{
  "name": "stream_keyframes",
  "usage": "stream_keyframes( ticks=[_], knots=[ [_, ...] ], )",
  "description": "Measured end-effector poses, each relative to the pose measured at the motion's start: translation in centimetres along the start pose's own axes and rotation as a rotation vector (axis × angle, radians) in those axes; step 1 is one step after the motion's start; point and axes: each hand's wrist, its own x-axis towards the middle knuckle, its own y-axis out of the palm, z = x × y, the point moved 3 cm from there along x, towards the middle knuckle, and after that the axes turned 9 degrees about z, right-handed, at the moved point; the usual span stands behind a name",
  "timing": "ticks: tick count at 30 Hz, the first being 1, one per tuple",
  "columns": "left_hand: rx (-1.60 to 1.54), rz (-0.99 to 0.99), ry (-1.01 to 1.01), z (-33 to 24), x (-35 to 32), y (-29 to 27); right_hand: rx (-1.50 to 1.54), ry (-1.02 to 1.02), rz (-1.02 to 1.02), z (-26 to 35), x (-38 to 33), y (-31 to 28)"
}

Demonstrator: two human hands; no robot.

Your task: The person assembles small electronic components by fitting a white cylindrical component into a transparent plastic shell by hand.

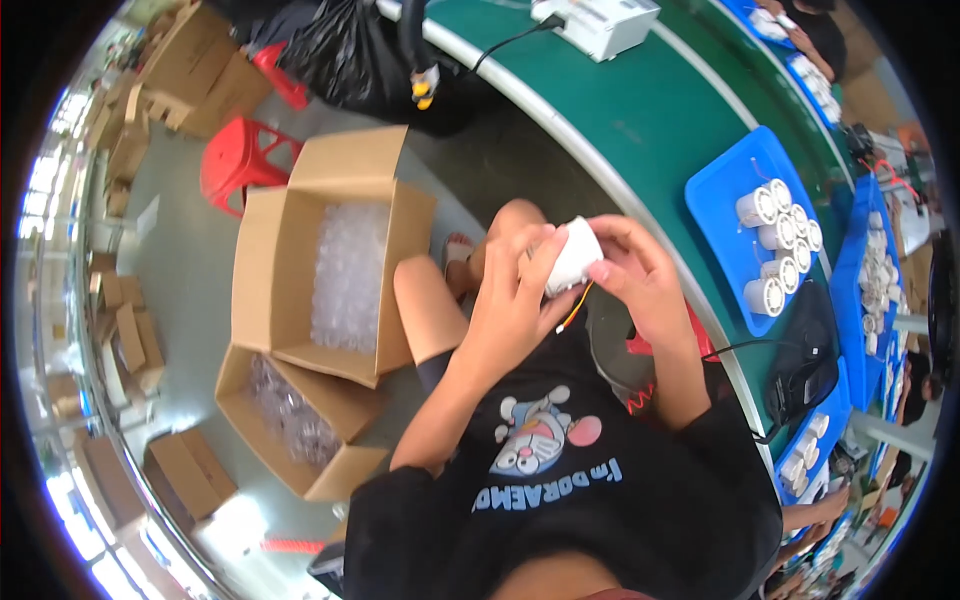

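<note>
A white cylindrical plastic part point(577, 258) is held between my two hands in front of my lap. Thin red, yellow and black wires with a small white connector point(560, 328) hang from its lower side. My left hand point(510, 295) wraps round the part from the left, fingers bent over it. On the right side, my right hand point(642, 275) grips it with the thumb against its face and the fingers at its upper edge. The far side of the part and some fingertips are hidden.
To my right, the green bench point(650, 120) bears a blue tray point(715, 195) with several white cylindrical parts, a black bag-like item point(808, 350) and a white box-shaped device point(608, 25). At left, open cartons point(262, 270) hold clear plastic pieces point(345, 275), near a red stool point(238, 160).
</note>
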Motion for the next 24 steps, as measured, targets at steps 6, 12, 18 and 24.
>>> stream_keyframes(
  ticks=[6,12,18,24],
  knots=[
    [-0.192,0.129,-0.284,3.2,-2.3,1.0,-1.010,0.035,-0.044,7.2,1.0,-5.2],
    [-0.005,0.224,-0.761,10.8,-14.1,-2.4,-1.386,-0.147,-0.261,11.6,13.3,-21.8],
    [0.089,0.053,-1.231,12.5,-29.6,-6.3,-1.626,-0.299,-0.805,11.3,25.7,-38.3],
    [0.067,-0.219,-1.517,7.9,-42.5,-6.0,-1.592,-0.249,-0.925,7.9,31.5,-40.9]
  ],
)
